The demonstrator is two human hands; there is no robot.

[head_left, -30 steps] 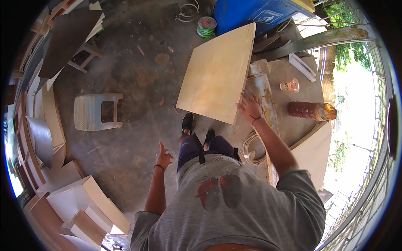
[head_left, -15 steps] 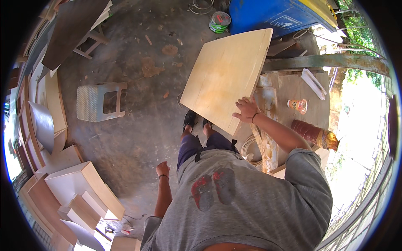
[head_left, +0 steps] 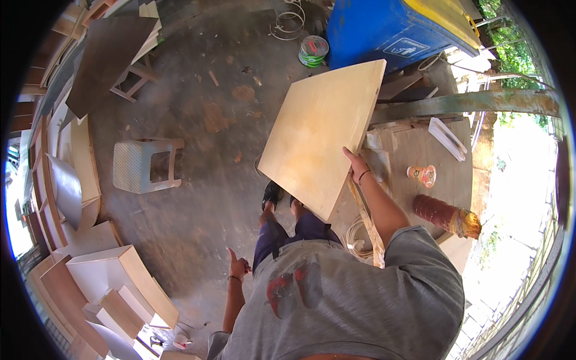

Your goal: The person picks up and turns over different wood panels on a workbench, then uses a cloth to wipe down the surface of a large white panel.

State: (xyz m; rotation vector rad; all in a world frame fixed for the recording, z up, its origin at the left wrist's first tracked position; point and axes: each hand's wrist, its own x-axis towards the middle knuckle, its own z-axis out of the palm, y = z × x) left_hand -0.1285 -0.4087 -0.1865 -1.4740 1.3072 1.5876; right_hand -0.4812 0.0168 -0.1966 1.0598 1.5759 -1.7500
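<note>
A pale, square-cornered wooden board (head_left: 318, 129) is held tilted in front of my legs. My right hand (head_left: 356, 164) grips its right edge, with the thumb on the top face and the other fingers hidden under or behind the edge. Hanging by my left side, my left hand (head_left: 238, 264) holds nothing; its thumb points away from the partly bent fingers. Just right of the board is a worktop (head_left: 408, 135). A clear cup with an orange print (head_left: 422, 175) and a dark red wrapped roll (head_left: 444, 215) lie on it.
A plastic stool (head_left: 137, 166) lies on the floor to the left. Boards and a white box-like cabinet piece (head_left: 105, 270) crowd the left side. Beyond the board stand a blue bin (head_left: 372, 36) and a paint bucket (head_left: 313, 51). Coiled cable (head_left: 355, 237) hangs near my right hip.
My right hand has gone from spread fingers on the board's face to a grip around its edge. The board has shifted toward me. My left hand's thumb and fingers have parted.
</note>
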